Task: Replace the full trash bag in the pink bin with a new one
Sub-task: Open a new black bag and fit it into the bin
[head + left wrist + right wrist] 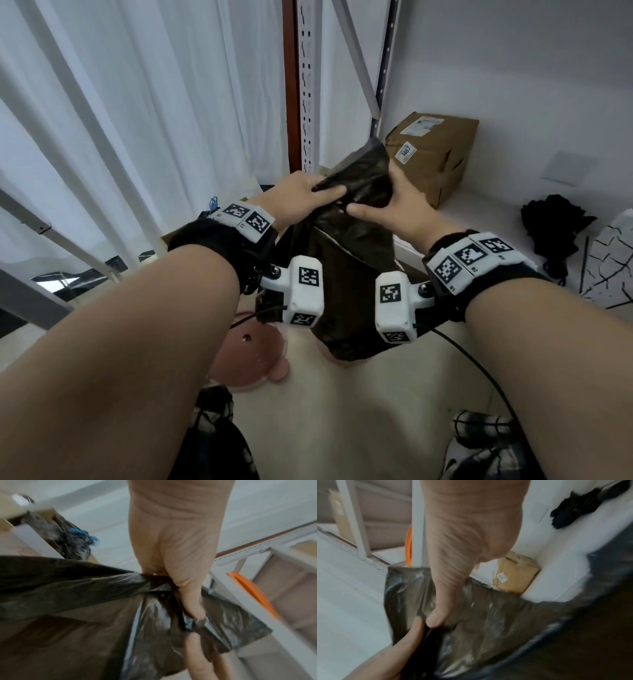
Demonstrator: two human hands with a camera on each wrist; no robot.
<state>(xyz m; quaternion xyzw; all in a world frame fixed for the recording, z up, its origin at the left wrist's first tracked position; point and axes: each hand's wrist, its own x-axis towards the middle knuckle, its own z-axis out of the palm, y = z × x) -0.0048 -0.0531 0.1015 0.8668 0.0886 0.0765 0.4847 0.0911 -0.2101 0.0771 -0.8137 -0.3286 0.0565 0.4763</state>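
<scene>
I hold a thin black trash bag (346, 260) up in front of me with both hands at its top edge. My left hand (322, 190) pinches the bag's rim from the left, thumb over the plastic (188, 601). From the right, my right hand (373, 202) grips the same rim, its thumb pressed on the film (440, 612). The bag (479, 615) hangs loose and crumpled below the hands. A pink bear-eared lid or bin top (248, 356) lies on the floor under my left wrist, partly hidden by the bag; I cannot tell which it is.
A taped cardboard box (431, 154) stands against the wall behind the bag. A metal shelf upright (308, 85) and white curtains (120, 120) are to the left. Black cloth (551, 229) lies at the right. A dark tied bag with blue string (73, 539) sits by my left side.
</scene>
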